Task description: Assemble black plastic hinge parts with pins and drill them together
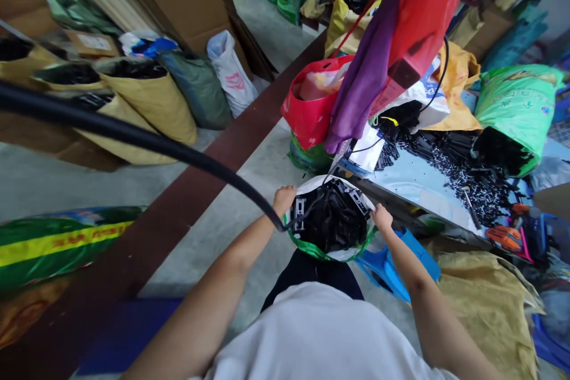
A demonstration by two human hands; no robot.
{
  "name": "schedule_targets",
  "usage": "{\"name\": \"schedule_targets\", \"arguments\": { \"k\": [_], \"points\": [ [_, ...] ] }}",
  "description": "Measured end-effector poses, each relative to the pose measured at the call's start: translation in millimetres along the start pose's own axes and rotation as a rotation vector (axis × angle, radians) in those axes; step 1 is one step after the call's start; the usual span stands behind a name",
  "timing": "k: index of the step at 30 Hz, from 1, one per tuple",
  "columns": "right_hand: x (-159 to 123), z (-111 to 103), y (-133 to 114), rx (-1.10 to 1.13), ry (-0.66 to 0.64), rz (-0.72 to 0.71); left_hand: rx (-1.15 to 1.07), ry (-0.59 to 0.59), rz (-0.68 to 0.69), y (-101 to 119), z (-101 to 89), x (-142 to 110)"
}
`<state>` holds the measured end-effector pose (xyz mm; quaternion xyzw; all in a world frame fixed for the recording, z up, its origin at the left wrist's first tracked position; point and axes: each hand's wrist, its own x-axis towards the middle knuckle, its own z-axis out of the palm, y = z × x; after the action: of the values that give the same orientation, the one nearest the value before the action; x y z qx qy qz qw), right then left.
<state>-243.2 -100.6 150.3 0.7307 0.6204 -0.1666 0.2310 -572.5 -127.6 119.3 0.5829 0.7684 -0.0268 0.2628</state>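
A green and white woven sack (318, 249) stands upright in front of my legs with its mouth wide. Inside it lies a heap of black plastic parts (333, 219), some with metal pieces on them. My left hand (285, 199) grips the sack's rim on the left side. On the opposite side my right hand (382, 217) is closed round the rim too. A black cable (200, 157) crosses the view close to the camera and hides a little of the sack's left edge.
At right, a worktable (401, 181) carries loose black parts, small screws and a tipped green sack (519, 107). A blue stool (414, 258) is beside my right arm. Filled tan sacks (142, 98) line the left. A red bag (312, 107) hangs ahead.
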Motion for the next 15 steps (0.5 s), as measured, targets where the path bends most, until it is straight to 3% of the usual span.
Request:
{"name": "schedule_targets", "arguments": {
  "k": [4, 9, 12, 15],
  "points": [
    [20, -8, -12, 0.041, 0.033, -0.021, -0.010, -0.024, 0.036, 14, -12.3, 27],
    [45, -23, -19, 0.141, 0.059, 0.045, 0.015, -0.018, -0.107, 16, -35.2, 51],
    [52, -32, -18, 0.203, 0.035, 0.044, 0.025, -0.034, -0.124, 16, -45.5, 57],
    [46, -35, -15, 0.253, 0.015, 0.030, 0.034, -0.055, -0.114, 20, -52.6, 46]
  ]
}}
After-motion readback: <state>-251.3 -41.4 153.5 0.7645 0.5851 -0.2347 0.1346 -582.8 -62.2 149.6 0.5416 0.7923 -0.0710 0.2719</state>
